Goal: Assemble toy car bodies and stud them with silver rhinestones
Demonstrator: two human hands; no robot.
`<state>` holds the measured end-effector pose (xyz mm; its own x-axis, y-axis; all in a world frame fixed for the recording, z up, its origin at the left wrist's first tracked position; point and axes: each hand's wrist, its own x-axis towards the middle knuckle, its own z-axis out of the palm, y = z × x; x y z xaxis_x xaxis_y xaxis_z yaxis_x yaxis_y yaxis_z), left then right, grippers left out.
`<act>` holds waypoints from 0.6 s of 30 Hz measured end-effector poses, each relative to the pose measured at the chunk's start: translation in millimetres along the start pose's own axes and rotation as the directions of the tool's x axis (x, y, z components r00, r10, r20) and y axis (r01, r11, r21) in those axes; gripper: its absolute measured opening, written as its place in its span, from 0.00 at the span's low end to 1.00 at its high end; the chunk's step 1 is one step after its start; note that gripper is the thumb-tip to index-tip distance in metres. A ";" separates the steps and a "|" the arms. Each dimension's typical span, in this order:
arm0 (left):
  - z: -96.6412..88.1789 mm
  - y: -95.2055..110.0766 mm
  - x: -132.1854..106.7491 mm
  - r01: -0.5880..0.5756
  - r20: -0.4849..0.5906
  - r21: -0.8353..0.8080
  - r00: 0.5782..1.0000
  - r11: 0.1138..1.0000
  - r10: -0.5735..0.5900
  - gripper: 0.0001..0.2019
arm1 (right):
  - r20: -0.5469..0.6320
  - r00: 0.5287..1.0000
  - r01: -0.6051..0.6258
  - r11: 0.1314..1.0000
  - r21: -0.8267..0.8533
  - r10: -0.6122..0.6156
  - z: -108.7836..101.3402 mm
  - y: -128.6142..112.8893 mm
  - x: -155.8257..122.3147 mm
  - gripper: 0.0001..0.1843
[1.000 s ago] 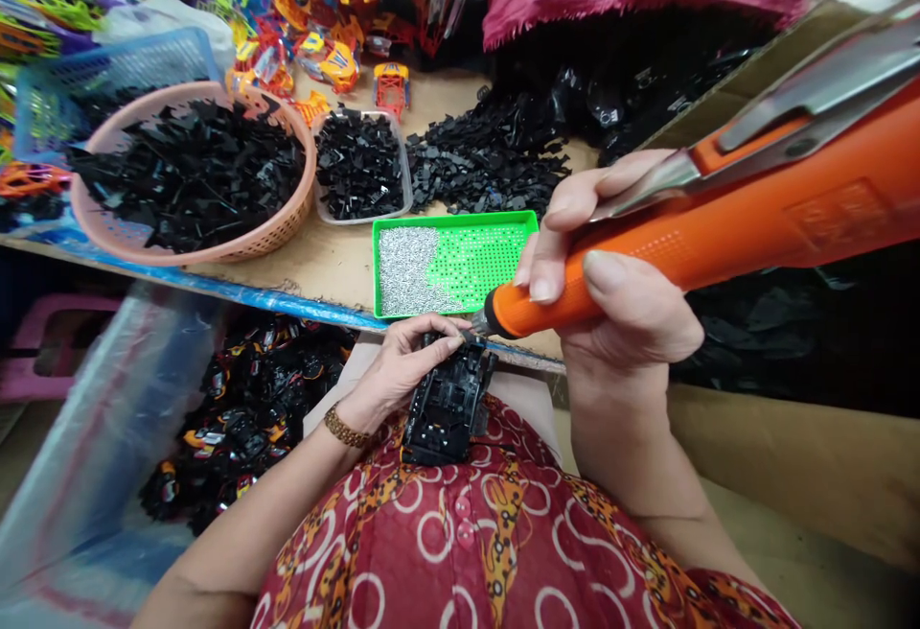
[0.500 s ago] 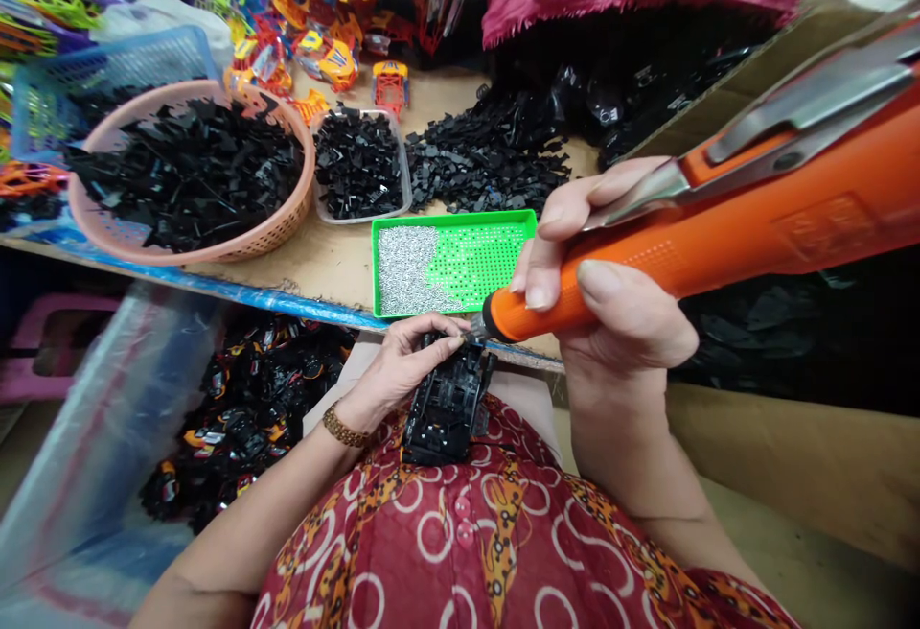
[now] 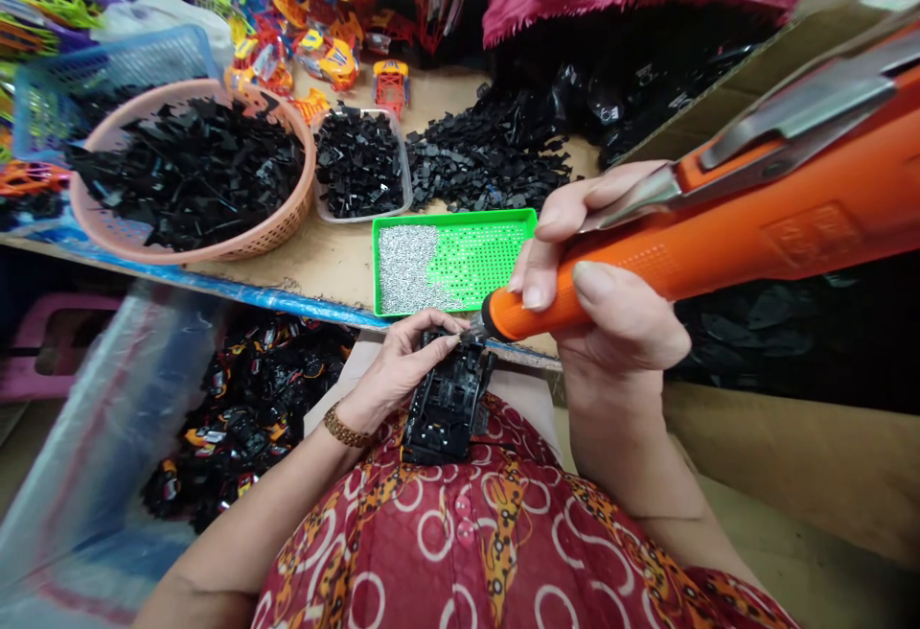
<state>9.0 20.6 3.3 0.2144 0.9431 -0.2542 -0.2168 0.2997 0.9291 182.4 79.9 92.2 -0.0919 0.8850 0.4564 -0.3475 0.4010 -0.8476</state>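
"Two hands on record. How does each stand?"

"Right hand (image 3: 610,313) is wrapped tight round the orange screwdriver (image 3: 719,245), thumb on top and forefinger laid on its metal lever. Left hand (image 3: 402,361) has its fingers closed on the far end of the black chassis (image 3: 449,404), right where the tool's tip comes down."

"Location of the chassis?"

"On the person's lap, against the patterned garment (image 3: 503,533). It sits directly under the tip and just nearer the body than the left fingers. In my judgement the lap braces it, and the pinch beside the tip keeps it from turning under the tool."

"Supplies about the grip?"

"Just beyond the tip is one green tray (image 3: 528,219). Its screws (image 3: 406,269) are heaped on the side towards the left hand, and I judge it is kept there for a short reach. Farther out are one clear tub (image 3: 359,220) of black parts and one loose heap of black parts (image 3: 489,159) on the board. Out past the left hand are one pink basket (image 3: 287,217), also full of black parts, and one blue basket (image 3: 107,54) behind it. Below the left wrist is one clear bag of toy cars (image 3: 251,408)."

"Counts?"

"One screwdriver, one chassis in hand, one tray, one tub, two baskets, one heap, one bag. The screws and loose parts are too many to count. One bracelet (image 3: 343,428) on the left wrist."
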 end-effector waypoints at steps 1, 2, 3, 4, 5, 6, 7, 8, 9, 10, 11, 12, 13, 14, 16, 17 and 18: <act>0.0 0.4 -0.7 -0.001 -0.001 -0.002 1.000 1.000 0.001 0.08 | -0.012 1.000 -0.001 1.000 -0.004 0.001 0.2 0.4 -0.1 0.12; 0.1 0.7 -1.3 0.007 -0.005 -0.005 1.000 1.000 -0.007 0.08 | -0.020 1.000 -0.002 1.000 -0.006 0.002 0.4 0.6 -0.1 0.12; 0.5 0.9 -2.0 0.028 -0.012 -0.014 1.000 1.000 -0.028 0.08 | -0.018 1.000 -0.001 1.000 -0.002 0.001 0.4 0.4 0.0 0.12; 1.0 0.8 -2.6 0.062 -0.023 -0.033 0.998 0.998 -0.062 0.09 | -0.011 1.000 0.001 1.000 0.007 -0.001 0.3 -0.1 0.2 0.12; 1.9 0.5 -3.1 0.105 -0.037 -0.057 0.994 0.993 -0.107 0.10 | -0.002 1.000 0.002 1.000 0.019 -0.002 0.2 -0.9 0.4 0.11; 2.8 -0.2 -3.5 0.150 -0.054 -0.086 0.986 0.985 -0.155 0.10 | 0.004 1.000 0.000 1.000 0.030 -0.001 0.3 -2.1 0.4 0.11; 3.9 -1.4 -3.8 0.187 -0.066 -0.120 0.979 0.975 -0.195 0.11 | 0.007 1.000 -0.006 0.999 0.039 0.005 0.7 -3.5 0.2 0.10; 5.0 -3.0 -4.1 0.206 -0.074 -0.160 0.973 0.965 -0.220 0.11 | 0.010 1.000 -0.018 0.999 0.044 0.018 1.5 -4.9 -0.6 0.10; 5.9 -4.9 -4.6 0.210 -0.075 -0.204 0.970 0.956 -0.229 0.11 | 0.013 0.999 -0.036 0.998 0.042 0.035 2.9 -6.1 -1.9 0.11; 6.7 -7.2 -5.1 0.203 -0.074 -0.251 0.971 0.946 -0.228 0.11 | 0.013 0.999 -0.053 0.998 0.037 0.052 4.7 -6.9 -3.8 0.11; 7.3 -9.5 -5.8 0.189 -0.074 -0.299 0.973 0.935 -0.220 0.11 | 0.011 0.998 -0.066 0.997 0.030 0.066 7.0 -7.0 -6.4 0.11; 7.8 -11.6 -6.6 0.175 -0.076 -0.344 0.974 0.923 -0.213 0.11 | 0.006 0.997 -0.074 0.997 0.024 0.074 9.6 -6.5 -9.5 0.11; 8.2 -13.3 -7.5 0.165 -0.079 -0.378 0.975 0.911 -0.209 0.11 | 0.003 0.997 -0.076 0.997 0.018 0.076 12.1 -5.3 -13.0 0.11; 8.5 -14.4 -8.5 0.161 -0.081 -0.401 0.974 0.902 -0.210 0.09 | 0.003 0.997 -0.079 0.997 0.008 0.079 14.4 -3.5 -16.5 0.12; 9.3 -14.1 -10.3 0.162 -0.075 -0.422 0.974 0.892 -0.212 0.07 | 0.021 0.996 -0.082 0.996 -0.021 0.082 17.4 1.1 -23.1 0.14; 9.9 -12.9 -11.0 0.166 -0.068 -0.422 0.974 0.891 -0.214 0.07 | 0.043 0.995 -0.085 0.996 -0.037 0.087 18.0 3.6 -25.8 0.15; 10.6 -11.3 -11.5 0.172 -0.062 -0.417 0.974 0.892 -0.217 0.08 | 0.067 0.994 -0.086 0.995 -0.052 0.090 18.1 5.9 -27.9 0.16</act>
<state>19.0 4.8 -1.4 0.1966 0.8626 -0.4661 -0.5539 0.4900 0.6731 166.1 53.3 79.4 -0.1853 0.8995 0.3957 -0.2892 0.3350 -0.8967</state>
